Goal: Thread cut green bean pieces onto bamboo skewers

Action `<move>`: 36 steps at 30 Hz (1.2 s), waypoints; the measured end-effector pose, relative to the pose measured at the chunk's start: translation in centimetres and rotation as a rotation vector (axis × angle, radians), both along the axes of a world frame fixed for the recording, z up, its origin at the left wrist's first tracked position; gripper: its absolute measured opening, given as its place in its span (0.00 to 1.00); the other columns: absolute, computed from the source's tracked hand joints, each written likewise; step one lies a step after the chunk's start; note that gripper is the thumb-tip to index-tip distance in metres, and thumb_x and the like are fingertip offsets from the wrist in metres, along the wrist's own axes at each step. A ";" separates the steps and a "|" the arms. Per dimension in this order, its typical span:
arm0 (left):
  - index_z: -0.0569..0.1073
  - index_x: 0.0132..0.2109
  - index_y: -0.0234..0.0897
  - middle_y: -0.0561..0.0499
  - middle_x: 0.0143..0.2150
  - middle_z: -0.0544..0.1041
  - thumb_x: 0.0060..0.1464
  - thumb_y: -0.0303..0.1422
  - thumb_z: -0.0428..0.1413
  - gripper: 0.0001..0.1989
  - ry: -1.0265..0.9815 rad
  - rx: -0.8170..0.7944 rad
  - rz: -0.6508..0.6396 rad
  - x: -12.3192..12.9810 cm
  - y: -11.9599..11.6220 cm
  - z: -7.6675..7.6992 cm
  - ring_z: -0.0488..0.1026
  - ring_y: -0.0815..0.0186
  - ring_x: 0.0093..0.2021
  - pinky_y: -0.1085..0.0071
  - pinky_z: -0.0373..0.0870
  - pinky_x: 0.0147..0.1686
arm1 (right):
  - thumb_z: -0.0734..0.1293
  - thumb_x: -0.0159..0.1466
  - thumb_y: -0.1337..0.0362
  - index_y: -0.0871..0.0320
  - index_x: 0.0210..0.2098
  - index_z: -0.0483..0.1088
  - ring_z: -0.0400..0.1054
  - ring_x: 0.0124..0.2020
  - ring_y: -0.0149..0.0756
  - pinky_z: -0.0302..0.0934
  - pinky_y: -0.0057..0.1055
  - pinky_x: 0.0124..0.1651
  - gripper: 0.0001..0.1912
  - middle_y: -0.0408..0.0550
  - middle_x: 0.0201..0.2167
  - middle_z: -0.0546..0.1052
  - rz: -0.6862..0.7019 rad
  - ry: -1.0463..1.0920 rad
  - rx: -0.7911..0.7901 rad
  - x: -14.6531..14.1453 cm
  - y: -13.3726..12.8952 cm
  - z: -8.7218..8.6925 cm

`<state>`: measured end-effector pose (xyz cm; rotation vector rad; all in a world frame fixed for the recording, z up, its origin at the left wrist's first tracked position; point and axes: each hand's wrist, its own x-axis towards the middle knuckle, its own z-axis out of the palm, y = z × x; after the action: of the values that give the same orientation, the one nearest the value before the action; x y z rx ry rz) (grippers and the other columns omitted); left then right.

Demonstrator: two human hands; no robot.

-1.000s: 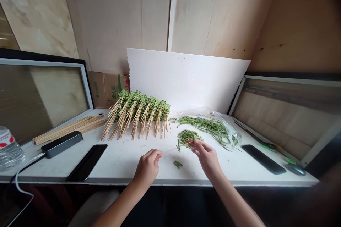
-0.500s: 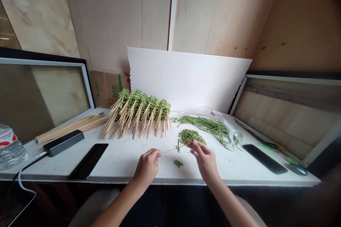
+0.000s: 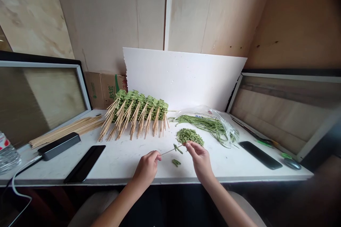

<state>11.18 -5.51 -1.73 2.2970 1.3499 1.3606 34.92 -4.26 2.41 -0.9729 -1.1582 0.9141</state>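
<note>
A thin wooden skewer (image 3: 168,151) spans the gap between my hands, with a couple of green bean pieces (image 3: 178,148) on it. My left hand (image 3: 147,166) is closed round its left end. The fingers of my right hand (image 3: 197,154) pinch near its other end; whether they also hold a bean piece is too small to tell. Several cut bean pieces (image 3: 176,163) lie on the white table (image 3: 122,165) below the skewer. Just behind my right hand is a heap of cut beans (image 3: 189,135).
Stacked bean skewers (image 3: 141,108) stand at the back left, beside loose skewers (image 3: 66,129). Long beans (image 3: 202,123) lie by a plastic bag (image 3: 226,127). Phones (image 3: 85,163), a black box (image 3: 60,145), a bottle (image 3: 7,154) and scissors (image 3: 266,142) are towards the sides.
The bean pieces on the skewer have shifted and tilted differently, and my right hand's fingers have closed in more. The whole view has moved slightly, with objects appearing further left.
</note>
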 end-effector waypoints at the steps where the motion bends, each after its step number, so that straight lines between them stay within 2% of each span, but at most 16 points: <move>1: 0.72 0.34 0.37 0.50 0.32 0.79 0.54 0.14 0.47 0.16 -0.002 0.009 0.004 -0.1 0.0 0.1 0.77 0.65 0.31 0.73 0.71 0.33 | 0.77 0.57 0.48 0.54 0.34 0.82 0.74 0.46 0.49 0.68 0.39 0.50 0.16 0.51 0.40 0.83 0.005 -0.008 0.011 -0.1 -0.2 0.2; 5: 0.73 0.35 0.37 0.50 0.31 0.78 0.51 0.13 0.45 0.18 -0.010 0.057 0.044 -0.5 0.2 0.4 0.77 0.65 0.31 0.73 0.72 0.33 | 0.77 0.58 0.49 0.53 0.32 0.82 0.74 0.45 0.48 0.68 0.38 0.46 0.14 0.52 0.40 0.82 0.032 -0.044 0.032 -0.3 -0.3 0.3; 10: 0.74 0.36 0.38 0.50 0.31 0.79 0.48 0.12 0.44 0.20 0.013 0.122 0.049 -0.3 -0.1 0.5 0.78 0.66 0.31 0.74 0.73 0.33 | 0.77 0.58 0.48 0.53 0.29 0.82 0.75 0.45 0.49 0.69 0.39 0.46 0.15 0.52 0.39 0.82 0.058 -0.090 0.043 -0.6 -0.1 -0.8; 15: 0.74 0.36 0.38 0.49 0.33 0.80 0.48 0.13 0.45 0.19 0.005 0.132 0.038 0.0 -0.4 0.6 0.79 0.65 0.32 0.73 0.74 0.34 | 0.77 0.57 0.48 0.54 0.30 0.83 0.73 0.52 0.52 0.69 0.39 0.47 0.15 0.54 0.40 0.82 0.073 -0.128 0.064 -0.8 0.1 -1.3; 20: 0.74 0.35 0.38 0.50 0.32 0.79 0.50 0.14 0.46 0.18 0.023 0.124 0.057 -0.2 -0.2 0.3 0.78 0.65 0.30 0.73 0.72 0.32 | 0.77 0.57 0.49 0.53 0.31 0.83 0.73 0.53 0.53 0.70 0.39 0.48 0.14 0.54 0.40 0.83 0.111 -0.126 0.034 -1.0 0.3 -2.0; 23: 0.74 0.35 0.38 0.50 0.31 0.79 0.51 0.14 0.46 0.17 0.023 0.117 0.050 0.0 -0.2 0.4 0.77 0.65 0.30 0.74 0.72 0.32 | 0.78 0.57 0.48 0.53 0.29 0.82 0.73 0.54 0.54 0.70 0.39 0.47 0.15 0.53 0.39 0.84 0.128 -0.123 0.019 -1.0 0.3 -1.8; 25: 0.74 0.35 0.38 0.51 0.30 0.78 0.51 0.14 0.46 0.18 0.002 0.096 0.050 0.0 -0.1 0.6 0.77 0.66 0.30 0.74 0.72 0.32 | 0.78 0.57 0.48 0.53 0.32 0.83 0.75 0.52 0.53 0.70 0.39 0.47 0.15 0.53 0.42 0.84 0.147 -0.122 -0.014 -0.7 0.4 -1.3; 27: 0.74 0.36 0.38 0.51 0.29 0.77 0.51 0.14 0.46 0.18 -0.019 0.069 0.070 -0.2 0.1 0.8 0.76 0.66 0.29 0.74 0.72 0.33 | 0.76 0.58 0.47 0.52 0.40 0.84 0.76 0.49 0.51 0.70 0.40 0.46 0.17 0.52 0.46 0.84 0.177 -0.156 -0.051 -0.2 0.5 -0.8; 30: 0.74 0.36 0.38 0.53 0.28 0.76 0.54 0.15 0.47 0.16 -0.039 0.033 0.135 -0.9 0.6 0.8 0.75 0.66 0.29 0.73 0.71 0.32 | 0.73 0.62 0.47 0.49 0.44 0.83 0.75 0.46 0.51 0.69 0.41 0.44 0.17 0.52 0.45 0.84 0.159 -0.393 -0.001 0.8 0.8 -0.6; 33: 0.74 0.37 0.38 0.54 0.27 0.74 0.57 0.17 0.47 0.15 -0.051 0.000 0.166 -1.5 1.0 0.5 0.74 0.66 0.28 0.73 0.69 0.32 | 0.75 0.59 0.51 0.48 0.35 0.85 0.71 0.43 0.52 0.65 0.43 0.46 0.10 0.51 0.36 0.83 0.088 -0.731 0.114 1.4 1.0 -1.3; 36: 0.74 0.37 0.38 0.54 0.26 0.73 0.59 0.19 0.48 0.13 -0.057 -0.021 0.166 -1.6 1.3 0.2 0.74 0.66 0.28 0.73 0.69 0.32 | 0.78 0.56 0.56 0.47 0.29 0.85 0.68 0.39 0.52 0.62 0.43 0.43 0.04 0.51 0.30 0.81 0.077 -0.873 0.153 1.4 1.1 -2.3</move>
<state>9.54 -4.21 -1.49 2.1564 1.5586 1.4399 36.28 -3.16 0.12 -1.2466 -1.9725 0.4286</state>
